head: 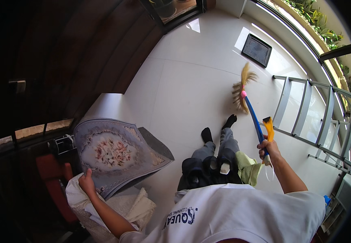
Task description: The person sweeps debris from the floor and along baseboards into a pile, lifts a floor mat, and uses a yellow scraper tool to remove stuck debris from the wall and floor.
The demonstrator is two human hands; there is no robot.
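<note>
My left hand [87, 181] grips the edge of a grey floral rug [116, 152], thumb on its patterned face. The rug hangs bent, with a dark underside showing along its right edge. In my right hand [269, 148] is a soft broom with a blue handle [253, 117], its straw bristles [244, 85] fanned out beyond a pink collar. The same hand also holds a yellow tool with a black end [268, 127], perhaps a scraper. A pale green cloth [250, 168] hangs at my right hip, and a white-bristled brush [225, 168] sits in a dark waist pouch [192, 170].
An aluminium ladder [304, 107] stands on the right beside the windows. A black tray [257, 50] lies on the white tiled floor [190, 88] ahead. Dark wooden panelling [96, 45] fills the left. Cream fabric [126, 209] and a red object [55, 185] are at lower left.
</note>
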